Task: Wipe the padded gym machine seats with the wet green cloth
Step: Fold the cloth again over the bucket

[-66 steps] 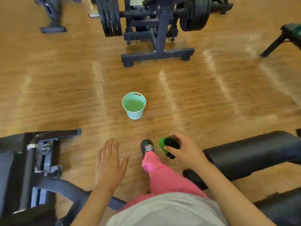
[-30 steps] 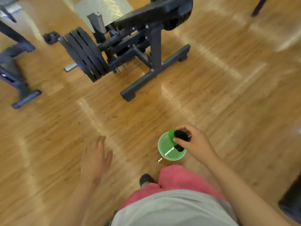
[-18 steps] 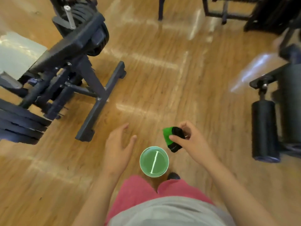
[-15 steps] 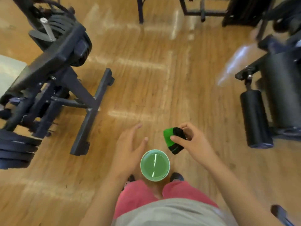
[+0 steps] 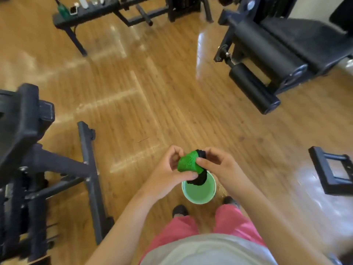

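Both hands hold the green cloth [image 5: 188, 163] over the little green bucket [image 5: 198, 190]. The left hand [image 5: 168, 173] and right hand [image 5: 217, 164] have fingers curled tight on it.

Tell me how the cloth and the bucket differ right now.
The cloth is bright green with a black part; the bucket is paler mint. The cloth is crumpled, gripped by the left hand and right hand; the bucket stands upright on the floor, no hand on it. The cloth's black end hangs over the bucket's open mouth. Both are green.
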Available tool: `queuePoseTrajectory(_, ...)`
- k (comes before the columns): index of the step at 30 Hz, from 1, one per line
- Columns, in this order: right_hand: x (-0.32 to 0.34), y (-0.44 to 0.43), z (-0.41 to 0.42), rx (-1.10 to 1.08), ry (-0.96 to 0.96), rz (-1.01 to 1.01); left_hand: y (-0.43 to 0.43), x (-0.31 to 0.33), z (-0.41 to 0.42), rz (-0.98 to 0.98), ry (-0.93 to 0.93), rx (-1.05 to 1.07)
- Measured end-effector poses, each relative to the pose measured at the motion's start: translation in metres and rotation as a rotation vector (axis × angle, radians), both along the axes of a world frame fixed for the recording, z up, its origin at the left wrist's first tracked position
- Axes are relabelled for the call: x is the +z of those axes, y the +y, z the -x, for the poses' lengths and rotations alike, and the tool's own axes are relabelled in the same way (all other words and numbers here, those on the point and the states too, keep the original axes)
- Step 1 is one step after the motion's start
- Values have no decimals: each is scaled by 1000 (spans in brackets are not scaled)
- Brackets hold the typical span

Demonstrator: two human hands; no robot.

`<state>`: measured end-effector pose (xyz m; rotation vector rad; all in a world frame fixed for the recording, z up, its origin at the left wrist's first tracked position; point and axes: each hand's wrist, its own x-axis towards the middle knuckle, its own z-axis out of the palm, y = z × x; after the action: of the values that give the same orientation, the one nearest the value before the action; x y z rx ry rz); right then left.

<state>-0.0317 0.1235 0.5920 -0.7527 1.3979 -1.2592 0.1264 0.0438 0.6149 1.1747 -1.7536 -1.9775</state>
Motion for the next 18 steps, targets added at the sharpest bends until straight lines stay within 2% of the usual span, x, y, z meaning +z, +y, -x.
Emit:
queuePoseTrajectory(8, 20, 48, 31, -234, 50, 30, 35, 6, 45, -23, -2, 48)
queuePoseTrajectory(14, 16, 81, 46, -390, 65, 10, 53, 12, 76, 142, -53, 66)
queuePoseTrajectory(18, 23, 87, 62, -462, -12, -5, 54, 19, 79, -146, 100, 9)
